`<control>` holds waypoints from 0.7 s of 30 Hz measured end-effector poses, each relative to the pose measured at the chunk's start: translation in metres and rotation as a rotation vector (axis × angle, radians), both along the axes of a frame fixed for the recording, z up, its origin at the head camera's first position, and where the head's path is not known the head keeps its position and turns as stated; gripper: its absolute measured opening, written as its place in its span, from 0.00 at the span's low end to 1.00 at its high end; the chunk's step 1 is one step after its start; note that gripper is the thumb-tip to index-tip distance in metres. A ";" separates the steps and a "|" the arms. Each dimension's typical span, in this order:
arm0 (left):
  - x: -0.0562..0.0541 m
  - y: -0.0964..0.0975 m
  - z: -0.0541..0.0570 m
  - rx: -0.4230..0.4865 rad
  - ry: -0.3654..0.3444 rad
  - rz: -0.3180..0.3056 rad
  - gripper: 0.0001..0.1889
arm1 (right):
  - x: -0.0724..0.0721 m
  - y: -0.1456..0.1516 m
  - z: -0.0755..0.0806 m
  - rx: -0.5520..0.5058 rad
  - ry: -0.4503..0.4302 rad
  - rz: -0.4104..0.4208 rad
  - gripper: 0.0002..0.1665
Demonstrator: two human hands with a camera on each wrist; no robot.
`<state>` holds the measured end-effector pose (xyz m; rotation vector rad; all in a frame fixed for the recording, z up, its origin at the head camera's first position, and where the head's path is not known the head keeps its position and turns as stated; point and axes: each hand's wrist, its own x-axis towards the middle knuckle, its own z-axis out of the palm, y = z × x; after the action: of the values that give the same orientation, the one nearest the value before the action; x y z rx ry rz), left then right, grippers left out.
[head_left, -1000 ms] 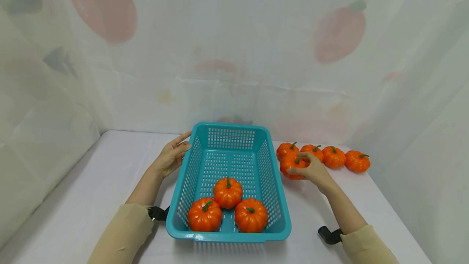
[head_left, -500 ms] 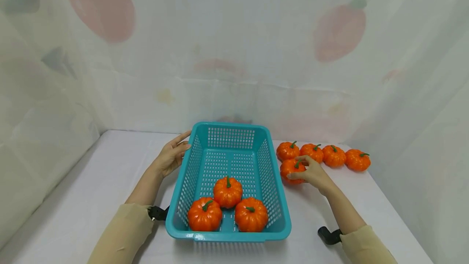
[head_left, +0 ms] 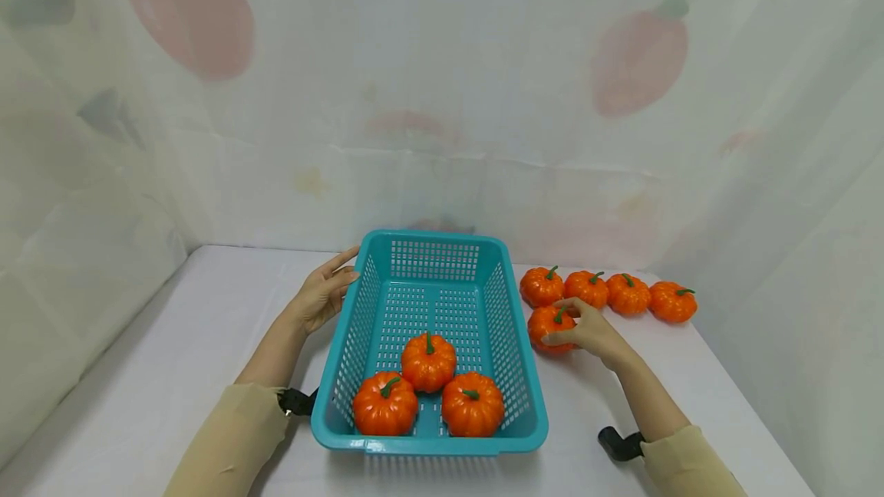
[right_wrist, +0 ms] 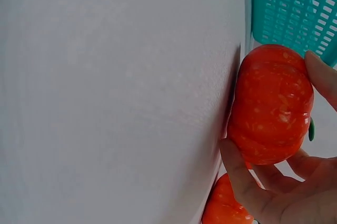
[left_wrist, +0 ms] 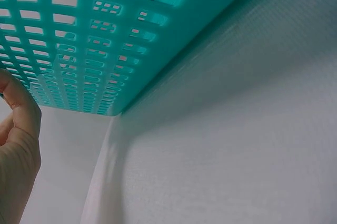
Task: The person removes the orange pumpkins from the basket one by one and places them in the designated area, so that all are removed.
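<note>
My right hand (head_left: pixel 597 334) holds a small orange pumpkin (head_left: pixel 549 330) with a green stem, just right of the basket. In the right wrist view, thumb and fingers span this pumpkin (right_wrist: pixel 271 105), which sits at or very near the tabletop. My left hand (head_left: pixel 323 296) rests against the outside of the blue-green plastic basket (head_left: pixel 530 397), near its far left corner; no finger shows inside the rim. The left wrist view shows part of that hand (left_wrist: pixel 21 129) beside the perforated wall (left_wrist: pixel 89 50). Inside the basket's near end lie three pumpkins (head_left: pixel 429 363).
Several more pumpkins (head_left: pixel 628 295) stand in a row along the table's far right edge, behind my right hand. A white cloth covers the table (head_left: pixel 173 343). Pale printed curtains (head_left: pixel 442 98) hang at the back and both sides.
My right hand and its pumpkin have shifted slightly toward me and down, away from the back row. The left hand and the basket have stayed in place.
</note>
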<state>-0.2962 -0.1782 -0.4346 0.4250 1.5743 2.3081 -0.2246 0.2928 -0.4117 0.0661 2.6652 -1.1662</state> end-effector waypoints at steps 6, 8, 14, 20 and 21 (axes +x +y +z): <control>0.000 0.000 0.000 0.004 -0.010 0.004 0.33 | 0.000 0.000 0.000 0.007 0.000 0.015 0.48; 0.000 0.000 0.000 0.001 -0.009 0.007 0.33 | 0.000 0.000 0.000 0.008 0.001 0.020 0.48; 0.000 -0.001 0.000 -0.008 0.000 0.011 0.33 | 0.002 0.000 0.002 0.004 -0.007 0.024 0.49; 0.001 0.000 0.001 -0.004 0.007 0.007 0.33 | 0.003 0.000 0.003 0.013 -0.008 0.034 0.50; 0.001 0.000 0.001 -0.002 0.008 0.007 0.33 | 0.003 0.001 0.003 0.017 -0.006 0.037 0.50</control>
<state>-0.2949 -0.1783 -0.4334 0.4291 1.5843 2.3124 -0.2214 0.2934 -0.4091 0.0226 2.6596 -1.1297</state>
